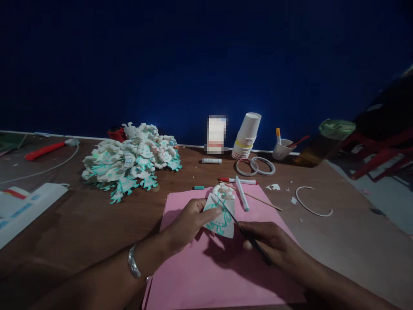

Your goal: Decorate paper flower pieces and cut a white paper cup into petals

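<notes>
Lower centre of frame: left hand (187, 224) pinches paper cutout (221, 213) with teal drawing, thumb and fingers pressed on its left edge, holding it lifted over pink sheet (206, 267), likely to steady it. Right hand (271, 243) grips thin dark stick (240, 228), fingers closed round it, tip laid across cutout. Brown surface (322, 232): heap of finished cutouts (129, 165) at centre left, paper cup stack (247, 135), markers (241, 192), cut rims. Room dim, dark blue wall (193, 56) behind.

Brown table (97, 224) bears pink sheet (206, 275), cutouts (129, 161), cups (247, 135).
</notes>
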The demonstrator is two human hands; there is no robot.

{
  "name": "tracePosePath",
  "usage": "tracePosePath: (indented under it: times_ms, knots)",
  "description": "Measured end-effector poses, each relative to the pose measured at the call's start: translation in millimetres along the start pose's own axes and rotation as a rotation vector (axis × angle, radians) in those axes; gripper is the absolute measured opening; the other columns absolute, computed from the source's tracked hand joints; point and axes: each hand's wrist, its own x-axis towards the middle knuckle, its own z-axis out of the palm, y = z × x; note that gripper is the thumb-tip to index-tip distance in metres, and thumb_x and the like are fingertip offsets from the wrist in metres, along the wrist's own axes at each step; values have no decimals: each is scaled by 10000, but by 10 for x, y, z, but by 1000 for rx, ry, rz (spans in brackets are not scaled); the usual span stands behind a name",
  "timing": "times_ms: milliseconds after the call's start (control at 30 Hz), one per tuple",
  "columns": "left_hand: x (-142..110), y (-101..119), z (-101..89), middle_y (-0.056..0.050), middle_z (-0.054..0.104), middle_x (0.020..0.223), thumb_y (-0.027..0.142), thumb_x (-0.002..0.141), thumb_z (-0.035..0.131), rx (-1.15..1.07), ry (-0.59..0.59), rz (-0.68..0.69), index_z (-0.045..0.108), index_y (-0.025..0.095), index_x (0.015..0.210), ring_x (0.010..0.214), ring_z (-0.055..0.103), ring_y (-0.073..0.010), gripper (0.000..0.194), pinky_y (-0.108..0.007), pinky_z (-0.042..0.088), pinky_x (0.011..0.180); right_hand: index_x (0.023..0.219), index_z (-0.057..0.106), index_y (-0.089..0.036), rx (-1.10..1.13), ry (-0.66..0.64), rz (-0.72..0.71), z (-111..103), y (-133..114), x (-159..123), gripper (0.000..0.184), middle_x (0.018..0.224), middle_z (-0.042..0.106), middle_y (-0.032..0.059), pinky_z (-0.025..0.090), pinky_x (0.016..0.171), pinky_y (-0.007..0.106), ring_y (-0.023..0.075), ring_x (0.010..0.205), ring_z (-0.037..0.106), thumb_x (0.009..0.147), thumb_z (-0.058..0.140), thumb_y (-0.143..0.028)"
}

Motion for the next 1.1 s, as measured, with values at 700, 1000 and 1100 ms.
tracePosePath:
  times_ms: [700, 1000, 1100]
  knots:
    - [6, -4, 18, 1, 596, 591, 417, 823, 705, -182, -49, 8, 645, 130, 703, 437, 472, -62, 317, -178, 306, 379, 908, 721, -144, 2, -8, 33, -30, -17, 15, 396, 773, 597, 19, 445, 619, 218, 144, 689, 476, 967, 551, -497]
    - [-2, -53, 63, -69, 713, 803, 428, 833, 707, -212, 148, 29, 702, 141, 876, 743, 653, -167, 290, -237, 470, 605, 909, 714, -156, 40, -22, 41, -11, -22, 21, 369, 791, 616, 19, 452, 624, 220, 149, 692, 497, 970, 552, -482]
    - [9, -78, 77, -55, 716, 854, 428, 830, 705, -179, 189, 44, 707, 157, 869, 838, 644, -183, 274, -275, 483, 738, 913, 700, -152, 69, -13, 16, 8, -13, 29, 364, 822, 636, 30, 466, 663, 225, 156, 724, 520, 987, 534, -467]
